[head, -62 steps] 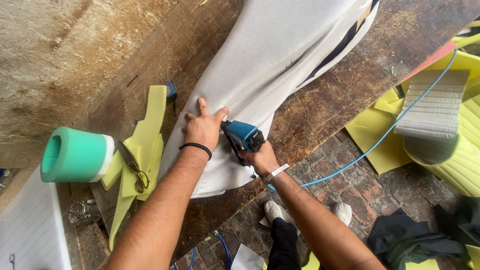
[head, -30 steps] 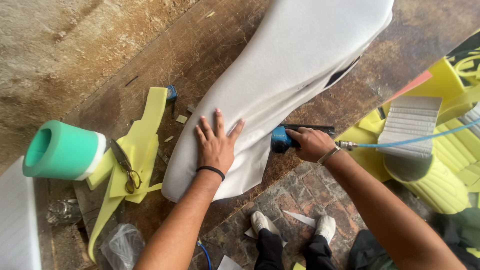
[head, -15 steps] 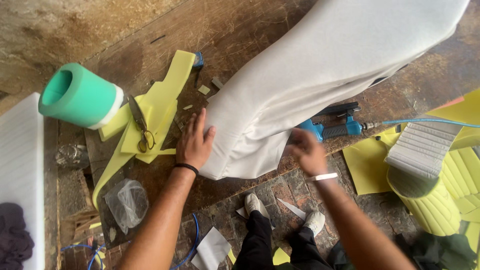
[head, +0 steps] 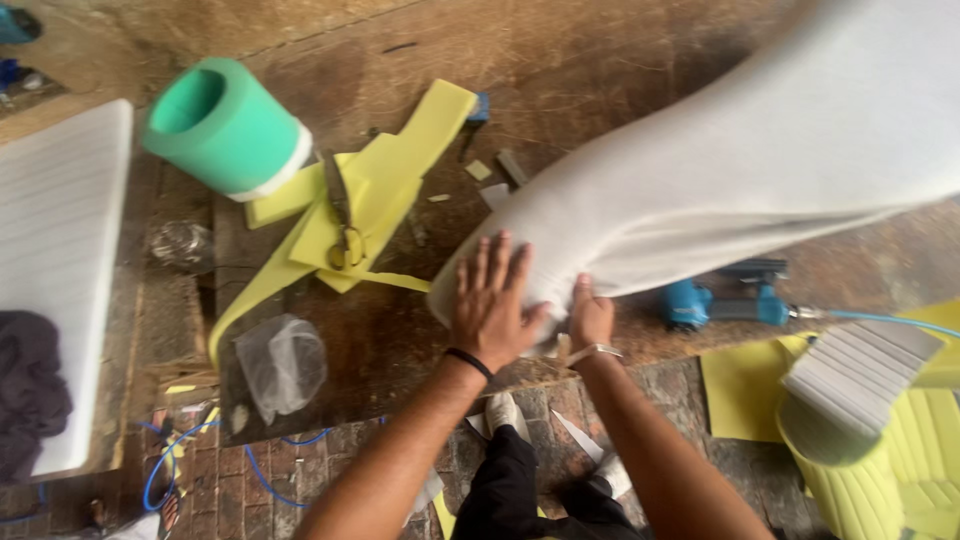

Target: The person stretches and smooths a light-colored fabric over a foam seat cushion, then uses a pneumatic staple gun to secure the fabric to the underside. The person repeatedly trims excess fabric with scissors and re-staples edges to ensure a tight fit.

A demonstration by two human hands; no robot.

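Note:
A long white foam-covered piece lies across the wooden workbench. My left hand presses flat on its near end, fingers spread. My right hand grips the edge of the white covering at the same end, just right of the left hand. A blue air stapler with a light blue hose lies on the bench under the white piece, to the right of my right hand, untouched.
A green foam roll stands at the back left beside yellow foam offcuts with scissors on them. A clear plastic bag sits near the bench edge. Yellow seat cushions lie on the brick floor at right.
My right hand let go of the blue stapler, which now rests on the bench, and moved left to the white piece's end. My left hand shifted onto that end too.

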